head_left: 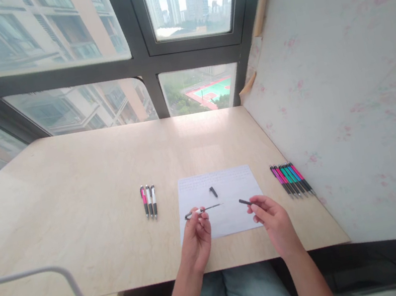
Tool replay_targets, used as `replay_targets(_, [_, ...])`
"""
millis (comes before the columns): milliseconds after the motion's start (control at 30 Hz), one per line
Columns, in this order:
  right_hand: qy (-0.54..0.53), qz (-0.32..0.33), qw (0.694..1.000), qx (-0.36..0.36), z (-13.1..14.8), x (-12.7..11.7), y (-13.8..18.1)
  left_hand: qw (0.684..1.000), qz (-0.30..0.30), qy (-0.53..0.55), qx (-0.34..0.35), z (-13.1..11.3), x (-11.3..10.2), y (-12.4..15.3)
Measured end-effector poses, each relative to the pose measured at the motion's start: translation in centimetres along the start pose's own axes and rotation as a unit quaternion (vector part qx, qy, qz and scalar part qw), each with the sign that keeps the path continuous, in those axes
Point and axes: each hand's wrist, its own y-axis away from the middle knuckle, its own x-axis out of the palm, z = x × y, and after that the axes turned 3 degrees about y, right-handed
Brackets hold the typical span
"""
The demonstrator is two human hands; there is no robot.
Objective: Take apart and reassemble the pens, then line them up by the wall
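Observation:
My left hand (197,230) pinches the upper half of a white ballpoint pen (198,211), whose thin dark refill (213,206) sticks out bare toward the right. Between the thumb and fingers of my right hand (270,211) is a black pen barrel piece (245,202), pointing left and apart from the refill's tip. Both hands hover over the lower part of a white sheet of paper (226,222) with lines of writing along its top. On the sheet, above and between my hands, lies a small black pen part (213,192).
Three pens (150,202) lie in a row left of the paper. Several coloured pens (291,180) line up on the right, near the wallpapered wall (347,106). A grey curved tube or cable (67,278) crosses the lower left. Windows stand behind the wooden desk (78,205).

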Motion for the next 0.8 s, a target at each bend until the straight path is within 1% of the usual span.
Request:
replay_targets(67, [0.074,0.014,0.997,0.007,-0.7,0.7,-1.2,1.000,0.001,0.008,-0.008,-0.4,0.1,-0.6])
replay_targets(100, [0.119,0.011,0.993,-0.004,-1.0,1.1,-1.9,1.000,0.005,0.003,-0.014,-0.5,0.1,-0.9])
replay_targets(167, [0.206,-0.002,0.977,-0.048,-1.4,2.1,-3.3,1.000,0.016,-0.007,-0.020,-0.6,0.1,-1.3])
replay_targets(267, [0.300,-0.023,0.946,-0.121,-1.9,3.5,-5.1,1.000,0.021,-0.005,-0.021,-0.3,-0.3,-1.7])
replay_targets(433, [0.403,-0.038,0.895,-0.185,-3.3,5.4,-6.6,0.999,0.026,-0.005,-0.034,0.0,-0.9,-2.0])
replay_targets(600, [0.464,-0.052,0.854,-0.230,-4.1,6.8,-6.3,0.999,0.031,-0.017,-0.029,0.2,-0.9,-2.1])
replay_targets(700, [0.479,-0.048,0.851,-0.211,-4.3,7.3,-5.9,0.998,0.038,-0.022,-0.034,0.2,-0.9,-2.0])
replay_targets(767, [0.461,-0.049,0.866,-0.188,-4.1,7.1,-5.6,0.998,0.041,-0.024,-0.040,0.3,-0.9,-2.0])
replay_targets(800, [0.441,-0.052,0.879,-0.175,-3.9,6.8,-5.5,0.998,0.042,-0.025,-0.041,0.3,-0.9,-2.0])
